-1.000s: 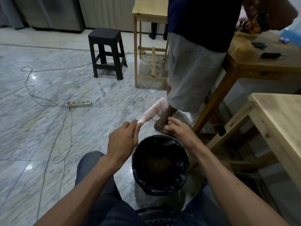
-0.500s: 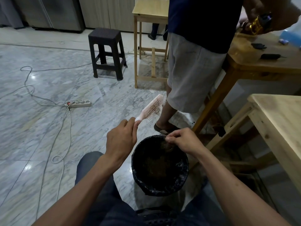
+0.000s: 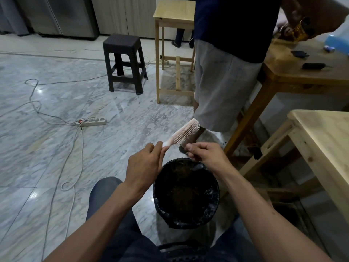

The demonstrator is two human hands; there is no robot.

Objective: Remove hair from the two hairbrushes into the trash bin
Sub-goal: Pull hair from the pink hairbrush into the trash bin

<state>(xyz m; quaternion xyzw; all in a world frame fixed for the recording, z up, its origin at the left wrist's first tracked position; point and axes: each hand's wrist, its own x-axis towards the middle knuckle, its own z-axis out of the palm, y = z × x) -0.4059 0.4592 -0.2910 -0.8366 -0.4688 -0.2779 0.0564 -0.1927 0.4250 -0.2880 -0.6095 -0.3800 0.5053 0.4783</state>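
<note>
My left hand (image 3: 144, 164) grips the handle of a pink hairbrush (image 3: 186, 132), which points up and to the right with its bristles facing down-right. My right hand (image 3: 205, 155) hovers just below the brush, its curled fingertips close to the lower bristles; I see no hair between them. Both hands are above the far rim of a round trash bin (image 3: 217, 190) with a black liner, which stands on the floor between my knees and holds brownish hair. A second hairbrush is not in view.
A person in grey shorts (image 3: 224, 84) stands right behind the bin, one sandalled foot near its rim. Wooden tables (image 3: 324, 140) stand to the right, and a dark stool (image 3: 123, 63) farther back on the left. A power strip (image 3: 92, 121) and cables lie on the marble floor at left.
My right hand dipped from the brush down to the bin's rim, then rose back to the bristles. My left hand kept hold of the brush, shifting it slightly.
</note>
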